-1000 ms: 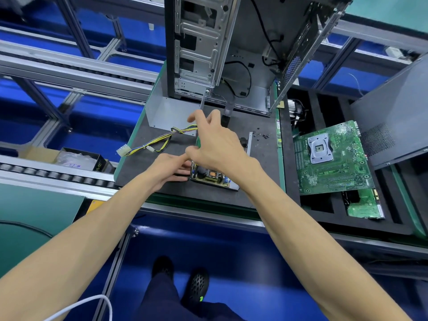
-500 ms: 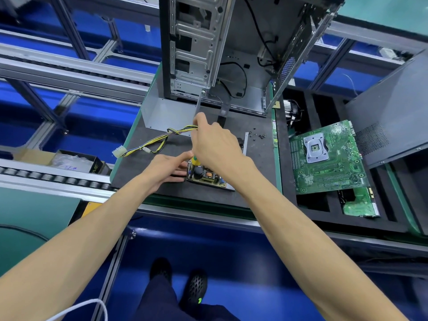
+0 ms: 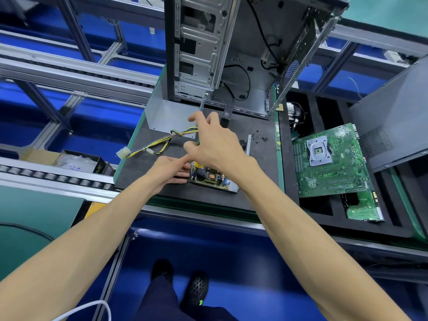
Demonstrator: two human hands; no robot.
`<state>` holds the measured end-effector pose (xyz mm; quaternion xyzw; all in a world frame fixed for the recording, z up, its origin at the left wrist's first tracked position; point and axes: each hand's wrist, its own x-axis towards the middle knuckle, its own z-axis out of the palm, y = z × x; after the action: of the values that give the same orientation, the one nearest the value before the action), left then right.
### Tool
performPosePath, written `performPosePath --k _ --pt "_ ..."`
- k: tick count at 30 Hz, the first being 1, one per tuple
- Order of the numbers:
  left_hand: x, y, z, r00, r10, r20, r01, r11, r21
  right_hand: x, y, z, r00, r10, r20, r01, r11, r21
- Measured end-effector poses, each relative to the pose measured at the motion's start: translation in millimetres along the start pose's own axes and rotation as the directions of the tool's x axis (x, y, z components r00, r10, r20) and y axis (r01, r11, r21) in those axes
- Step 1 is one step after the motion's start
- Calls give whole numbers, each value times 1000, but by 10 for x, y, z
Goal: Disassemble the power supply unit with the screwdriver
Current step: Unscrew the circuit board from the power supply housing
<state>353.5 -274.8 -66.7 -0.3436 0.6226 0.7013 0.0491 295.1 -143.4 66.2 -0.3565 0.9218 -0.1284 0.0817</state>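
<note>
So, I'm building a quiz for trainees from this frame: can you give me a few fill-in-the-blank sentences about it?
1. The loose screws lie on the ____ mat.
2. The motherboard lying right of the mat is ____ in colour.
3. The left hand rests at the ____ edge of the power supply board.
4. The wire bundle ends in a ____ connector.

Missing words: black; green; left; white

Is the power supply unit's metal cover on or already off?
Off. The power supply circuit board lies exposed on the mat, its capacitor and transformer visible from above, with no cover over them.
</note>
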Motion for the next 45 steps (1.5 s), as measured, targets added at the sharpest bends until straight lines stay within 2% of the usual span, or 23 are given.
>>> performPosePath --k 4,9,13,15,19,21,26,31,35,37,41,43,45 --pt "17 8 4 1000 -11 8 11 1000 15 24 12 45 997 67 -36 -68 998 -16" --pt "26 -32 -9 1000 9 0 -9 1000 25 -26 -21 8 999 -45 26 43 997 60" --pt "45 -25 -11 1000 1 6 -1 1000 31 -5 25 17 994 102 -40 -103 994 -30" --pt "40 -19 -9 1000 -8 3 8 999 32 26 36 8 991 130 -20 -131 991 -24" --pt "40 -32 -17 1000 -8 -5 8 1000 5 11 -16 -51 996 -28 82 21 996 86" --pt "44 -38 -18 1000 -4 -3 4 1000 -4 -11 3 -48 991 -71 116 64 996 68" --pt "65 -30 -24 1000 -4 10 4 1000 25 6 64 -57 996 79 41 -77 996 -44" --pt "31 -32 -12 1000 17 26 -17 1000 15 -75 -26 -70 992 -51 120 50 999 8" --pt "49 -41 -16 999 20 27 -21 1000 21 -71 -7 -25 998 42 45 -38 996 -81" --pt "72 -48 -20 1000 12 23 -13 1000 28 -55 -2 -25 997 65 35 -63 996 -64" --pt "81 -65 -10 1000 16 0 -16 1000 16 -110 -7 -60 993 -53 107 48 998 47" --pt "91 -68 -15 1000 14 6 -15 1000 19 -119 15 -41 995 -15 96 15 1000 4" --pt "101 -68 -20 1000 8 11 -8 1000 27 -77 41 -36 996 82 20 -81 996 -44"
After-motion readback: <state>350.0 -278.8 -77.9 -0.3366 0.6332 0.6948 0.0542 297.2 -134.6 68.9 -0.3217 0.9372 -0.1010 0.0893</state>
